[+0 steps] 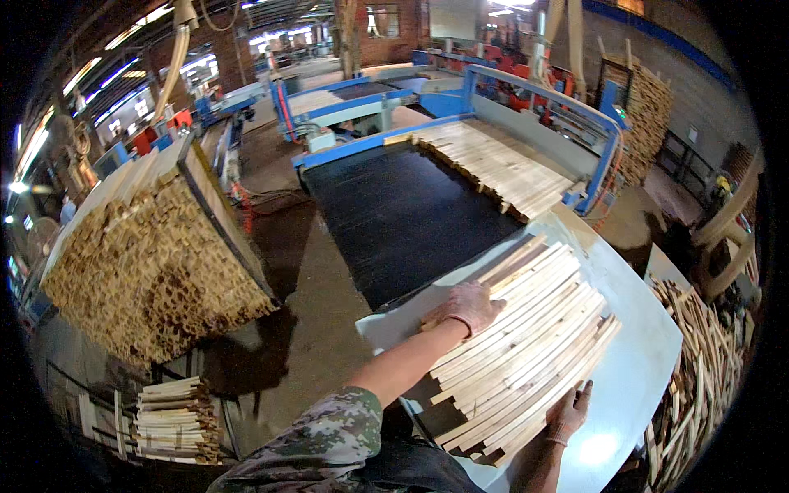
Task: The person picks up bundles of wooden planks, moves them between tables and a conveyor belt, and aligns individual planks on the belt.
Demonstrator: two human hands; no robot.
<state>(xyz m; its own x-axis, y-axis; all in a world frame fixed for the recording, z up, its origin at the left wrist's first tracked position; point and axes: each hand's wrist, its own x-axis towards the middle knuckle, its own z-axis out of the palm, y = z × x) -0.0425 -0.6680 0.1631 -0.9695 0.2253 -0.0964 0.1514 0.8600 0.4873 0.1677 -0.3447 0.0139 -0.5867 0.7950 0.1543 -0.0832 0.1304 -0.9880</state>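
Note:
Side by side on a pale table top (612, 361) lies a sheet of long, light wooden strips (526, 345), their near ends uneven. My left hand (472, 308), in a pale work glove, is over the far left edge of the sheet. Its fingers are curled over an outer wooden strip (514, 261), partly hiding it. Along the opposite, near right edge rests my right hand (569, 413), gloved with bare fingertips, its fingers stretched out against the outermost strip.
Beyond the table stretches a black machine bed (411, 214), with joined strips (493, 160) along its right side and a blue frame (542, 94) behind. A tall strip stack (156, 271) stands left, a smaller bundle (177, 419) below it. Loose strips (699, 370) are heaped right.

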